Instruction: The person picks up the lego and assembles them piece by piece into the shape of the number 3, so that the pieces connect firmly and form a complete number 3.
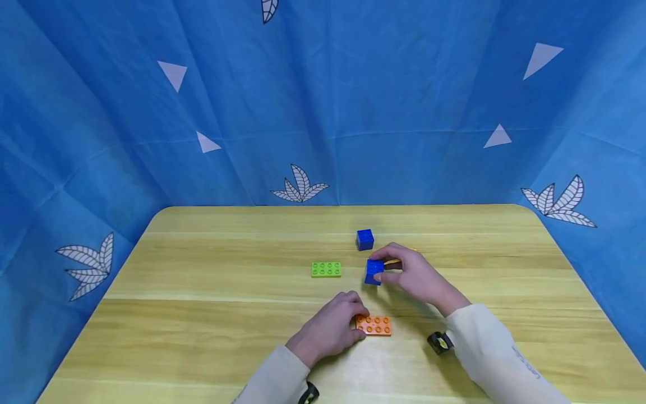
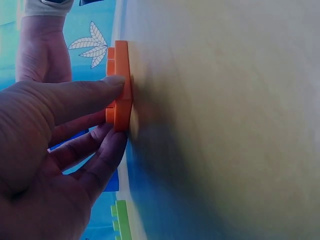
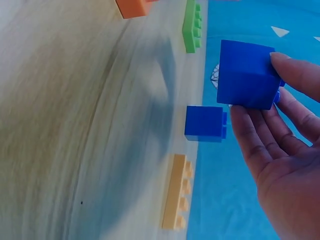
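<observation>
My left hand (image 1: 333, 325) pinches a flat orange toy brick (image 1: 375, 325) at its left end, thumb on the near side and fingers on the far side. In the left wrist view the orange brick (image 2: 121, 95) lies flat at the tabletop, studs away from it. My right hand (image 1: 411, 272) holds a blue cube-shaped brick (image 1: 373, 271) between thumb and fingers. The right wrist view shows this blue brick (image 3: 248, 75) raised off the table, its studs toward the palm. Behind it stands a second blue brick (image 1: 365, 239).
A flat green brick (image 1: 326, 270) lies left of the held blue brick. Mostly hidden behind my right hand in the head view is a yellow-orange brick (image 3: 176, 192). The wooden table (image 1: 202, 325) ends at a blue curtain (image 1: 383, 101).
</observation>
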{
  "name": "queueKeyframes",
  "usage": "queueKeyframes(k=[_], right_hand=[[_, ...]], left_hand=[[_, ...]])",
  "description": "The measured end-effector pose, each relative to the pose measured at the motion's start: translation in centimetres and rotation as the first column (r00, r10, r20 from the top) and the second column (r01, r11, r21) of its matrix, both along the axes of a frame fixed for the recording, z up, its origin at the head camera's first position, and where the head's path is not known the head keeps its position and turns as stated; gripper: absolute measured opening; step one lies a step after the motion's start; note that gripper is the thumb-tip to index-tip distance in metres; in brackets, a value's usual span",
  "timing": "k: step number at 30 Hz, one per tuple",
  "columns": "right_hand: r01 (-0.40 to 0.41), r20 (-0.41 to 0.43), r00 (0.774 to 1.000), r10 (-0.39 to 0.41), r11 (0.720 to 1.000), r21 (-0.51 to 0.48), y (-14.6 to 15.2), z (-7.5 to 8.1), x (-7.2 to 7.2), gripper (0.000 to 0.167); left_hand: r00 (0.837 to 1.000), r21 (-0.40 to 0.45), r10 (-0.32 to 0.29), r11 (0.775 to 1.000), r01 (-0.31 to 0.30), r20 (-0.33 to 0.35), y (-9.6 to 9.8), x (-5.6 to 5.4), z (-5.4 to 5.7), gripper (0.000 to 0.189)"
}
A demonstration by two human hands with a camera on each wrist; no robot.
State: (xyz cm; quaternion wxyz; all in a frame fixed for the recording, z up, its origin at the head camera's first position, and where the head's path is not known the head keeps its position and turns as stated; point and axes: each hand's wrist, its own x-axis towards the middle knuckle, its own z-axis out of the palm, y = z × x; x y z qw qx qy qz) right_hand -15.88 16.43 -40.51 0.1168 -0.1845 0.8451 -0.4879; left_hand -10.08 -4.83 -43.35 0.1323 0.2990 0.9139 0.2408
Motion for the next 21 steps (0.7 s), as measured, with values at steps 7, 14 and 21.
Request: queueKeyframes(k=[7, 14, 21], right_hand=[[0.004, -0.005, 1.0, -0.004, 1.0, -0.024, 0.4, 0.4, 0.4, 0.031], [-0.029, -0.032, 0.999, 0.028, 0.999, -0.023, 0.8, 0.6, 1.1, 0.031], [-0.03, -0.036, 0.999, 0.029, 0.999, -0.014, 1.2, 0.7, 1.4, 0.031]], left_hand=[[1.0, 0.011, 0.026, 1.0, -0.026, 0.015, 0.0, 0.0, 0.0, 0.029], [0.999, 0.005, 0.027, 1.0, -0.028, 0.036, -0.1, 0.0, 0.1, 0.028], [0.999, 0.014, 0.028, 0.999, -0.029, 0.028, -0.1, -0.2, 0.1, 0.029]])
